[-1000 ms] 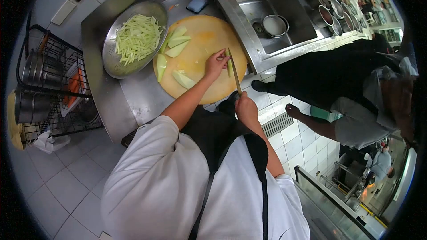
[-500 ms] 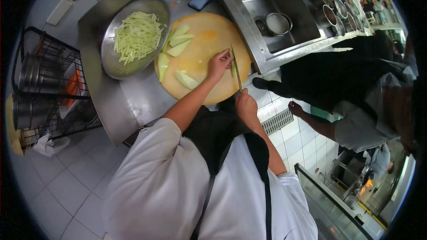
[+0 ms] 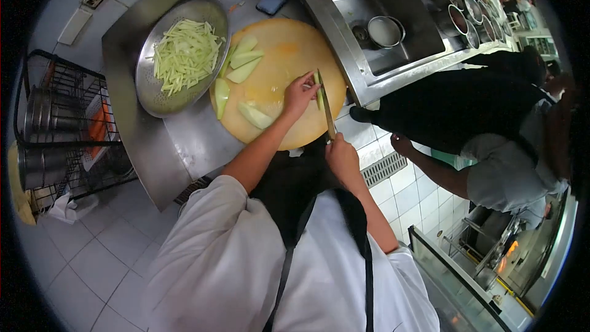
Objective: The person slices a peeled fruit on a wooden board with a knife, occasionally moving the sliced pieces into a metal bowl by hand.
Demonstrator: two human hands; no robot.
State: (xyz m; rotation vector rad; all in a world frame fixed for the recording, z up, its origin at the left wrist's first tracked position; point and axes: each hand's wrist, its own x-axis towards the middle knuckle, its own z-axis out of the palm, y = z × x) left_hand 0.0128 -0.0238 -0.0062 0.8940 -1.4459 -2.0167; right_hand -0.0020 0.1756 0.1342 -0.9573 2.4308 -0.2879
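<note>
A round, yellowish cutting board [image 3: 289,61] lies on the steel counter. Near its right edge, my left hand [image 3: 299,95] has its fingers bent and pressed on a narrow pale green vegetable piece [image 3: 319,99]. My right hand [image 3: 342,155] is closed round the handle of a knife [image 3: 326,106], whose long blade lies along the right side of that piece. Larger pale green wedges [image 3: 246,69] rest on the board's left half, and another wedge [image 3: 255,115] is near my left wrist. Left of the board, a perforated steel colander [image 3: 146,80] holds a heap of thin green strips [image 3: 187,55].
A blue sponge [image 3: 271,2] lies behind the board. To the right are a steel sink [image 3: 424,43] with a pot [image 3: 385,31], and metal containers [image 3: 458,18]. A co-worker in a dark apron [image 3: 455,107] stands close on my right. A black wire rack [image 3: 67,129] stands at left.
The knife blade has shifted slightly, still beside my left fingers. My view has moved a little. The co-worker's arm and body have changed position slightly.
</note>
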